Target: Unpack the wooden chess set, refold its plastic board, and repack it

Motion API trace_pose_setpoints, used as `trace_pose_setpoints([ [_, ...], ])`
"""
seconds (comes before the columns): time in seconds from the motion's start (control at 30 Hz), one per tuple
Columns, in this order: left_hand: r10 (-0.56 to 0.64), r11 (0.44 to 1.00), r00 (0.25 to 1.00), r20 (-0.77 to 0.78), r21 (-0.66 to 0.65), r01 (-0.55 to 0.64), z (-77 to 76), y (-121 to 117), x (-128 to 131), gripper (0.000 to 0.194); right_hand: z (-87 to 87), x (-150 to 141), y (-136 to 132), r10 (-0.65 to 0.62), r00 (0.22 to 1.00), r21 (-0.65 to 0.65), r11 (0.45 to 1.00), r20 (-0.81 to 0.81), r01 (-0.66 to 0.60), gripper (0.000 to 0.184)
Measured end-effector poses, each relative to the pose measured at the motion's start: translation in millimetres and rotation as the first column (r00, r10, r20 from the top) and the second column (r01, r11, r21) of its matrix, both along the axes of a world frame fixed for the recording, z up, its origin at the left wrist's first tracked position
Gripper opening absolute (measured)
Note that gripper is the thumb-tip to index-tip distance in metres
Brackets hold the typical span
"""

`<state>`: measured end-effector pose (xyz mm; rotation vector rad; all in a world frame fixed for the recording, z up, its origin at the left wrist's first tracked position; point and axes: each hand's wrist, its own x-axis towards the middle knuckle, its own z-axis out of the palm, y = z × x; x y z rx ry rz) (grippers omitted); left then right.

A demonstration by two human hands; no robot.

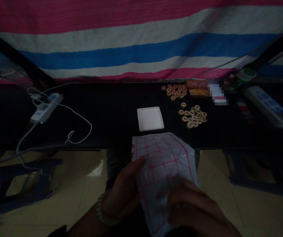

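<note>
A thin white Chinese chess board sheet (161,164), printed with a red grid, is held up in front of the table's near edge, partly folded. My left hand (125,187), with a beaded bracelet at the wrist, grips its left side with the thumb on top. Over the lower right part of the sheet is my right hand (193,204), its fingers curled in against it and somewhat blurred. An open white box tray (150,119) lies just beyond the sheet. Round chess pieces with red marks (177,91) and others with dark marks (193,117) form two groups to the right.
On the black table (111,108) stand an orange box (197,89) and a green container with a pale lid (246,75). Power strips lie at left (46,107) and right (269,105), with a white cable (82,115) trailing. Stools (33,164) stand below; a striped sheet (141,42) hangs behind.
</note>
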<state>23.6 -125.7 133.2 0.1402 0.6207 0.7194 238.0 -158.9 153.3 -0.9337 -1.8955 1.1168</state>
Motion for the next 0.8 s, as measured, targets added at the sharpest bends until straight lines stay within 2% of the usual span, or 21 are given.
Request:
trace_pose_setpoints([
  [0.03, -0.012, 1.000, 1.000, 0.001, 0.010, 0.012, 0.2, 1, -5, 0.051, -10.2, 4, 1, -0.185, 0.981, 0.050, 0.981, -0.059, 0.188, 0.018],
  [0.07, -0.022, 0.999, 1.000, -0.001, 0.029, 0.022, 0.1, 3, -10, 0.049, -21.2, 8, 3, -0.370, 0.920, 0.073, 0.922, -0.129, 0.381, 0.024],
  [0.1, -0.030, 0.998, 1.000, -0.011, 0.054, 0.030, 0.0, 4, -15, 0.048, -32.2, 12, 6, -0.499, 0.846, 0.054, 0.854, -0.188, 0.517, 0.034],
  [0.13, -0.038, 0.996, 0.999, -0.027, 0.079, 0.040, -0.2, 5, -20, 0.047, -42.4, 14, 9, -0.568, 0.792, -0.005, 0.814, -0.222, 0.581, 0.047],
  [0.17, -0.044, 0.994, 0.998, -0.053, 0.098, 0.049, -0.2, 6, -24, 0.047, -51.0, 15, 12, -0.572, 0.781, -0.083, 0.816, -0.250, 0.572, 0.062],
  [0.23, -0.041, 0.991, 0.991, -0.128, 0.122, 0.056, 0.2, 7, -30, 0.045, -61.8, 11, 17, -0.474, 0.829, -0.232, 0.878, -0.298, 0.418, 0.087],
  [0.27, -0.028, 0.990, 0.985, -0.171, 0.129, 0.051, 0.7, 7, -32, 0.043, -63.9, 7, 19, -0.421, 0.850, -0.280, 0.898, -0.316, 0.341, 0.091],
  [0.3, -0.012, 0.990, 0.977, -0.212, 0.138, 0.042, 1.2, 7, -34, 0.041, -64.2, 1, 20, -0.386, 0.864, -0.310, 0.906, -0.324, 0.288, 0.088],
  [0.37, 0.020, 0.986, 0.959, -0.282, 0.165, 0.028, 1.7, 6, -37, 0.038, -60.8, -9, 20, -0.379, 0.872, -0.332, 0.902, -0.309, 0.274, 0.068],
  [0.47, 0.047, 0.987, 0.926, -0.375, 0.163, 0.016, -0.6, 3, -43, 0.037, -52.7, -18, 23, -0.422, 0.877, -0.306, 0.887, -0.228, 0.347, 0.034],
  [0.53, 0.093, 0.990, 0.879, -0.469, 0.138, -0.031, -4.0, 2, -47, 0.035, -49.0, -19, 25, -0.442, 0.880, -0.243, 0.885, -0.174, 0.397, 0.023],
  [0.6, 0.127, 0.987, 0.829, -0.545, 0.149, -0.053, -7.1, 2, -52, 0.034, -47.6, -18, 27, -0.461, 0.878, -0.193, 0.881, -0.134, 0.433, 0.019],
  [0.7, 0.178, 0.961, 0.801, -0.571, 0.278, -0.016, -9.6, 4, -56, 0.032, -49.1, -16, 26, -0.473, 0.874, -0.193, 0.873, -0.108, 0.448, 0.022],
  [0.8, 0.247, 0.924, 0.776, -0.580, 0.382, -0.009, -10.4, 6, -58, 0.045, -51.7, -15, 23, -0.455, 0.885, -0.195, 0.881, -0.098, 0.432, 0.029],
])
